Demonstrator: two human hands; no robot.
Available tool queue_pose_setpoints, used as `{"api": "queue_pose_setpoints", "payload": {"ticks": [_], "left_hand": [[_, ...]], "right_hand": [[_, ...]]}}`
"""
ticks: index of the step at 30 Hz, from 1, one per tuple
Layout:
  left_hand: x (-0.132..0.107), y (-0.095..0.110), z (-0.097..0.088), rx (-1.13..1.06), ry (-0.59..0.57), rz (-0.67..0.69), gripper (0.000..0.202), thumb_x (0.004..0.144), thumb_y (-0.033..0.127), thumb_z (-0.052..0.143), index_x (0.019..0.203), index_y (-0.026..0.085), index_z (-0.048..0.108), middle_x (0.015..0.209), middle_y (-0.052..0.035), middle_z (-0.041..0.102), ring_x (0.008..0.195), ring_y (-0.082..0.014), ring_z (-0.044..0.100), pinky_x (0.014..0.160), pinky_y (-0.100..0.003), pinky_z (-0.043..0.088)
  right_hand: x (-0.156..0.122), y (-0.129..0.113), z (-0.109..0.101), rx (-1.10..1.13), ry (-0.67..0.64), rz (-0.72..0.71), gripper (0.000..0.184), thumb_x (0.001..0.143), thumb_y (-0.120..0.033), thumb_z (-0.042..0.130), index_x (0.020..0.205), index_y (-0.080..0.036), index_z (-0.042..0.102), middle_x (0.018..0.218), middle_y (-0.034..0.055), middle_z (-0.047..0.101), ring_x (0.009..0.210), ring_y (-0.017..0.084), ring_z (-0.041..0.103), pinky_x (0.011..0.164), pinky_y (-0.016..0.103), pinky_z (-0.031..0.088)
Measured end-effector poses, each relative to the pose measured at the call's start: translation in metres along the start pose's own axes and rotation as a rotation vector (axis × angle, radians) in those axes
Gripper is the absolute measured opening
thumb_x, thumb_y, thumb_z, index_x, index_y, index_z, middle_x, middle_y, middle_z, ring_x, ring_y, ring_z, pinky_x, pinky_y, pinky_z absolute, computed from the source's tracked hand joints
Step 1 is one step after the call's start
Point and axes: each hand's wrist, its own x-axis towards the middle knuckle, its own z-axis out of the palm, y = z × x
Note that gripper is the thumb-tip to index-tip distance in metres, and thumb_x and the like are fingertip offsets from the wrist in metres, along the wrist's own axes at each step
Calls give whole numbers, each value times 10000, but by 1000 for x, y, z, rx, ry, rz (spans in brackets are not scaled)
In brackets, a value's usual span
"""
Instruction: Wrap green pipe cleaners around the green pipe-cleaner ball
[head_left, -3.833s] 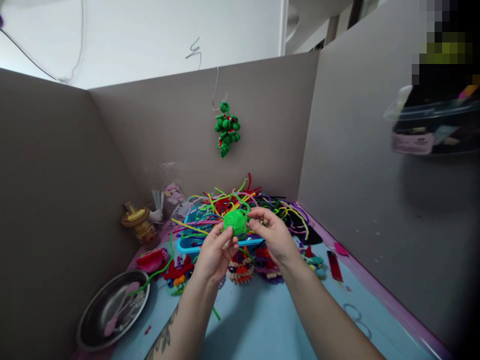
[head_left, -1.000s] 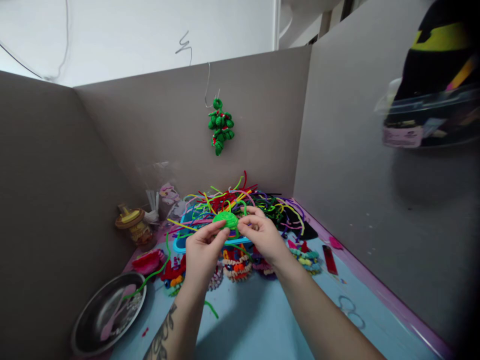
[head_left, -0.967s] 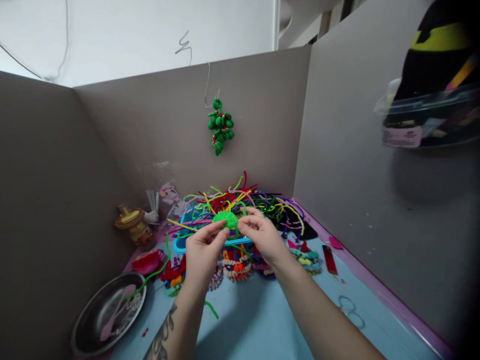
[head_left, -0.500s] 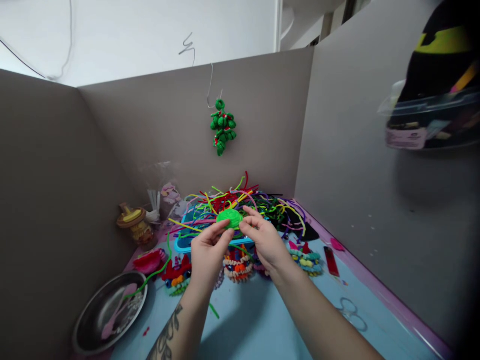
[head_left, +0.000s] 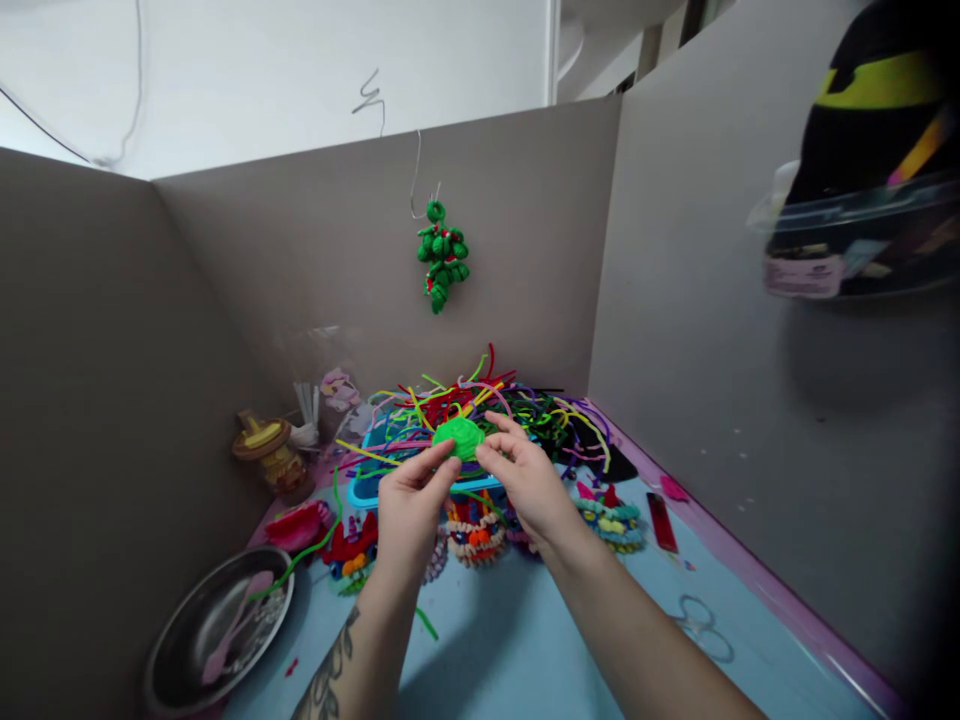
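A bright green coil of pipe cleaner [head_left: 459, 438], wound into a flat round disc, is held up in front of me. My left hand [head_left: 416, 490] pinches its lower left edge between thumb and fingers. On the right edge, my right hand [head_left: 525, 475] grips it with thumb and index finger, the other fingers raised. Just behind the disc lies a blue tray [head_left: 365, 492] heaped with many-coloured pipe cleaners [head_left: 570, 420]. Below the hands, partly hidden by them, sit several small figures of coiled pipe cleaner [head_left: 474, 530].
At lower left stands a metal bowl [head_left: 169, 640] with a pink spoon [head_left: 229, 630] in it. Scissors [head_left: 701, 625] and a red case [head_left: 662, 522] lie at right. A green leafy ornament [head_left: 442, 255] hangs on the grey partition [head_left: 300, 260]. A jar [head_left: 274, 455] stands at left.
The view has shifted very slightly. Both hands keep their pinch on the green coil, which now faces me a little more fully.
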Motion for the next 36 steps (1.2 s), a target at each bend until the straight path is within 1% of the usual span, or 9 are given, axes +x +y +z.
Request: {"api": "queue_pose_setpoints", "payload": {"ticks": [6,11,15,20,25,28,32,34,36], "left_hand": [[0,5,4,-64,18,-8,344,617,312,788,908,139,726,572,28,620,422,-46,425,419,-185,337],[0,8,4,-117,-12,-13,324,600,294,794,869,137,706,557,31,616,418,-50,456,410,-176,348],[-2,12,5,-106,-51,-35,306,582,267,795,841,131,704,496,47,579,389,-46,430,389,-170,323],[-1,12,4,-68,-41,-43,289,600,272,779,837,118,716,447,56,538,360,-34,367,360,-166,272],[1,8,-1,-67,-39,-25,296,630,289,773,868,121,719,439,65,510,365,-31,362,363,-162,264],[4,5,-6,-91,0,3,303,638,288,779,887,126,720,444,67,505,367,-23,363,369,-156,255],[11,4,-13,-196,48,10,318,610,277,803,880,128,723,426,74,491,356,-8,340,371,-147,238],[15,5,-16,-245,59,5,329,583,264,820,865,124,725,424,73,497,358,-3,340,378,-142,244],[17,7,-17,-289,69,-7,341,549,249,836,845,119,725,422,72,500,353,2,332,376,-137,238]], "right_hand": [[-2,0,1,-17,-2,4,180,750,-330,611,634,-192,602,1347,109,459,1280,255,397,1020,402,300],[-3,0,1,-21,-4,10,186,753,-333,610,633,-192,601,1343,105,465,1262,263,417,997,395,328],[-3,1,1,-28,-22,-6,192,765,-329,607,632,-192,595,1345,99,464,1268,253,417,1004,381,323],[-4,2,3,-47,-28,-8,189,767,-329,614,641,-189,617,1347,100,464,1278,245,410,1008,364,315],[-3,1,3,-23,-47,-10,187,764,-355,629,678,-192,655,1330,102,481,1253,258,441,993,374,336],[2,1,-4,22,-37,-26,229,780,-417,613,782,-201,689,1311,111,501,1257,271,436,981,391,359],[13,5,-27,22,141,-124,239,787,-421,609,855,-208,693,1241,103,554,1201,266,485,983,404,364],[18,6,-39,-43,197,-191,201,780,-381,615,827,-199,688,1132,103,596,1104,256,537,914,392,412],[20,5,-49,-143,186,-257,162,781,-340,608,801,-200,686,1013,86,621,986,235,571,831,366,445]]}}
